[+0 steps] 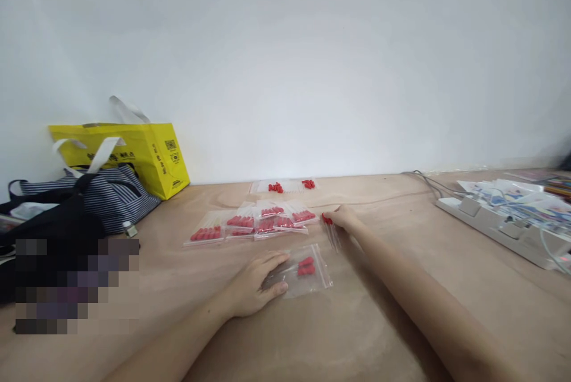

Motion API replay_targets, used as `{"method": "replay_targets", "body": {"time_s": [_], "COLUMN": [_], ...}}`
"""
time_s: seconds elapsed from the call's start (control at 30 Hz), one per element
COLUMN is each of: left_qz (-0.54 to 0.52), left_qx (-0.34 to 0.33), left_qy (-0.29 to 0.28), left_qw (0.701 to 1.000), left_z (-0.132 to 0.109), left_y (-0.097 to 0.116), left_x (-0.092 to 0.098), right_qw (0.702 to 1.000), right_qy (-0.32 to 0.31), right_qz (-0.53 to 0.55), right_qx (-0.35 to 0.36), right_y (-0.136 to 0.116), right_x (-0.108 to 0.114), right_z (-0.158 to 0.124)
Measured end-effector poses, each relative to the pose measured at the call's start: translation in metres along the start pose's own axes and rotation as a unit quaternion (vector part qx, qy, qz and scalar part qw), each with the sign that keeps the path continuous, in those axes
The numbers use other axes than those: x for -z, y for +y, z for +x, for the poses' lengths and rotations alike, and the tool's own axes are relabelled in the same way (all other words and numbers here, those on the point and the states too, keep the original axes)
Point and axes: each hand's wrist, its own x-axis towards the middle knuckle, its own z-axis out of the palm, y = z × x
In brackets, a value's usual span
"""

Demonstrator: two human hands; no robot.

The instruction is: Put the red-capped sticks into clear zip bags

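Observation:
My left hand (256,284) rests with its fingers apart on the left end of a clear zip bag (314,284), pressing it to the table. Red pieces (306,266) lie inside that bag. Farther off to the right, my right hand (342,217) has its fingers closed at the red ends of some thin, clear sticks (332,234), which point toward me. Several filled bags overlap left of my right hand, one of them (206,233) at the left end of the pile, each with red-ended pieces inside.
Near the wall, small red parts (275,188) lie on clear bags. At the left stand a yellow bag (167,162) and a striped bag (129,200). A white power strip (491,230) with cables and papers (513,194) is at the right.

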Motion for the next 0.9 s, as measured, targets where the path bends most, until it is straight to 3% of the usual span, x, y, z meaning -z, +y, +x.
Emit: {"method": "replay_targets", "body": {"time_s": [0.17,0.37,0.53,0.67,0.9], "left_qz": [0.003,-0.004,-0.01,-0.008,0.001], "left_qx": [0.002,-0.004,0.003,0.001,0.003], "left_qy": [-0.003,0.008,0.007,0.008,0.005], "left_qw": [1.0,1.0,1.0,1.0,1.0], "left_z": [0.0,0.0,0.0,0.0,0.001], "left_y": [-0.001,-0.003,-0.005,-0.006,-0.003], "left_x": [0.0,-0.002,-0.003,-0.004,-0.002], "right_qw": [0.991,0.956,0.89,0.883,0.891], "right_qy": [-0.029,-0.042,-0.04,-0.021,0.043], "right_qz": [0.129,0.291,0.454,0.468,0.448], "right_qx": [0.0,0.017,0.006,0.014,0.058], "right_y": [0.003,0.022,0.035,0.032,0.03], "right_x": [0.017,0.036,0.023,0.016,0.028], "right_z": [-0.007,-0.05,-0.084,-0.092,-0.092]}}
